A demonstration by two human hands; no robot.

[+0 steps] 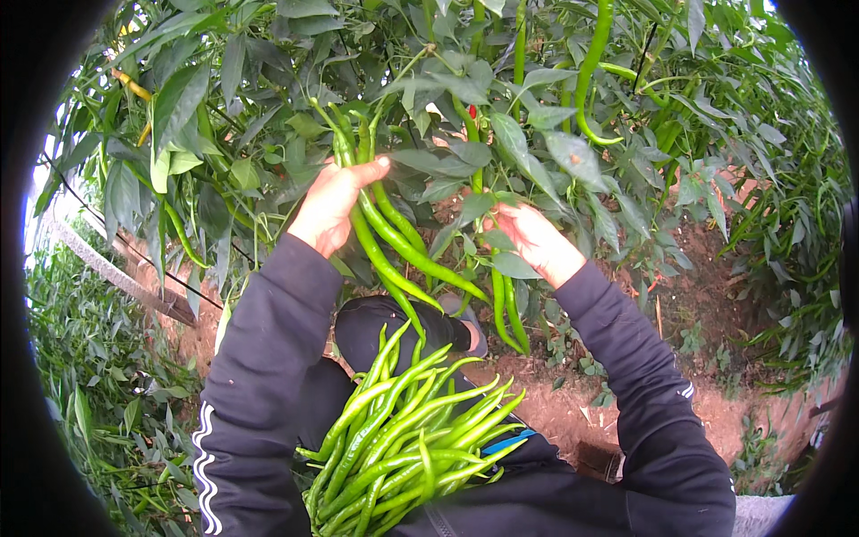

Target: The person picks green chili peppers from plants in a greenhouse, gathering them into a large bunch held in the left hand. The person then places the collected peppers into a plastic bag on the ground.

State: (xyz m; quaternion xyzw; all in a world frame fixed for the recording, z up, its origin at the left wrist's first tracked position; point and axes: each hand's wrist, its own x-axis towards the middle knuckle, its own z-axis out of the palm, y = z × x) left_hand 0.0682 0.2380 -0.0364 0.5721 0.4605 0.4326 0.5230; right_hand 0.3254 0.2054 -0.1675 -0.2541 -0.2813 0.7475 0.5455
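Note:
My left hand (339, 198) is closed around several long green chili peppers (396, 241), their stems above the thumb and their tips hanging down to the right. To its right, my right hand (523, 231) reaches into the leaves of a pepper plant (463, 168), its fingertips partly hidden by foliage. Two green peppers (507, 305) hang just below those fingers; whether the hand grips their stems is hard to tell. A large heap of green chili peppers (409, 443) lies against the front of my body, between the forearms.
More long peppers (590, 74) hang at the upper right. Dense pepper plants stand ahead and at both sides. A dark cord (134, 245) and a pale curved bar (107, 258) cross the left side. Reddish soil (557, 403) and a shoe (476, 335) show below.

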